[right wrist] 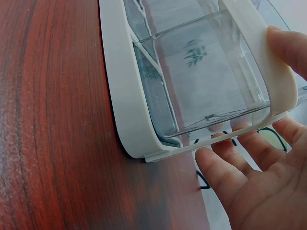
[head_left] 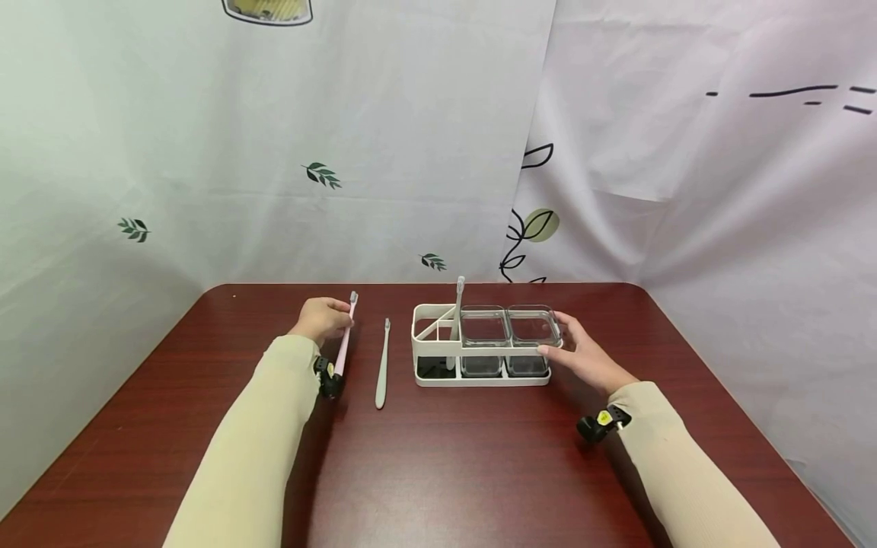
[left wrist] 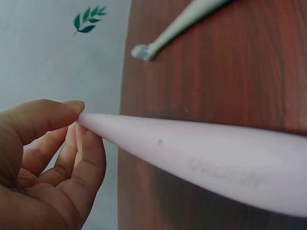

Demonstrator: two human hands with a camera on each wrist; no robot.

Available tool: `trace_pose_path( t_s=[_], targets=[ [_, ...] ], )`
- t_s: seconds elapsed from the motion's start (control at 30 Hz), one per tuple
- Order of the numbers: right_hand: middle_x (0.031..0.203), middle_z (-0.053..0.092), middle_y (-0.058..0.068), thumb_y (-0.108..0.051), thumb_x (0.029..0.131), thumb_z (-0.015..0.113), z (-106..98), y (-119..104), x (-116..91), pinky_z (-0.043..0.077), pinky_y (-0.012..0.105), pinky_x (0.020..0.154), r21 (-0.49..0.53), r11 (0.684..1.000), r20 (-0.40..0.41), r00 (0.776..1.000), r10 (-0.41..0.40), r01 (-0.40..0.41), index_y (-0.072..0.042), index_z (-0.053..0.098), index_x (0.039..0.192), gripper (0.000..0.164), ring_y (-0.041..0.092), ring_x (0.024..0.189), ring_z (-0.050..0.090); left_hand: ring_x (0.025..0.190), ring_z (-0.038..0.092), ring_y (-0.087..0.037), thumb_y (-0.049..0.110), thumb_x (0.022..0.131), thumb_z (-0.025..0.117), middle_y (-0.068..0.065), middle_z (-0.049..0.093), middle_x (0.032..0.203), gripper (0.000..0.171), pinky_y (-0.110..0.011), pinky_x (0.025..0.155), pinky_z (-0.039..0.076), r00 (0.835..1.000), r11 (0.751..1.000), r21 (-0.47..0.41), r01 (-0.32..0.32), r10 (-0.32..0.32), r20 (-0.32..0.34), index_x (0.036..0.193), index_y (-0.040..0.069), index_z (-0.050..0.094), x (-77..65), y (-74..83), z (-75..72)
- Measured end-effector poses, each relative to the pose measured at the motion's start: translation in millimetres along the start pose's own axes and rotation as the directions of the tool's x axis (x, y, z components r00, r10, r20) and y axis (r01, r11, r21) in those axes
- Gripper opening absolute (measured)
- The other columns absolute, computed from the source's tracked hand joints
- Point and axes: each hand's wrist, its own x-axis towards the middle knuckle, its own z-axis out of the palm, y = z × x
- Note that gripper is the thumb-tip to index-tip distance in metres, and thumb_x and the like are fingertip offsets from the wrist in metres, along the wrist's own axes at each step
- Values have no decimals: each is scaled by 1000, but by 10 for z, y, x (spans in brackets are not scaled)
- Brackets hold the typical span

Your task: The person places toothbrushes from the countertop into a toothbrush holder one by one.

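My left hand pinches a pale pink toothbrush between thumb and fingers, its bristle head up and its handle slanting down toward me. In the left wrist view the pink handle fills the foreground. To its right a pale green toothbrush lies on the table, head pointing away. A white toothbrush holder stands further right. At its right end my right hand grips the upper rail, thumb at the front and fingers around the side. A light toothbrush stands upright in the holder.
Two clear square cups, a left one and a right one, sit in the holder. The dark red wooden table ends at a patterned white cloth behind.
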Motion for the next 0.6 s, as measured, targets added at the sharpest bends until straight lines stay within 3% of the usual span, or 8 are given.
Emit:
trace_pose_path(
  t_s=[0.13,0.37,0.6],
  targets=[
    [141,36,29,-18,93,64,4,-2,-1,44,47,98,7,1000,5,1000,3,-4,-4,15,150,77,38,121,45,71,65,-13,-7,84,62,-8,66,79,38,-24,65,57,1000,999,-26,-30,30,-1,120,-15,56,-21,70,2],
    [140,37,28,-18,93,64,2,7,-3,46,41,96,-5,1000,3,1000,-3,3,-3,16,150,76,37,119,46,79,65,-17,-6,85,61,-20,63,104,37,-23,66,55,998,995,-76,-62,63,8,121,-11,55,-39,178,53],
    [142,37,27,-20,93,64,1,21,2,42,48,99,-9,1000,2,1000,3,-3,-4,15,150,76,39,123,44,83,64,-15,-4,89,59,-9,62,97,33,-32,78,56,998,991,-115,-65,67,12,121,-7,54,-85,315,35]
  ],
)
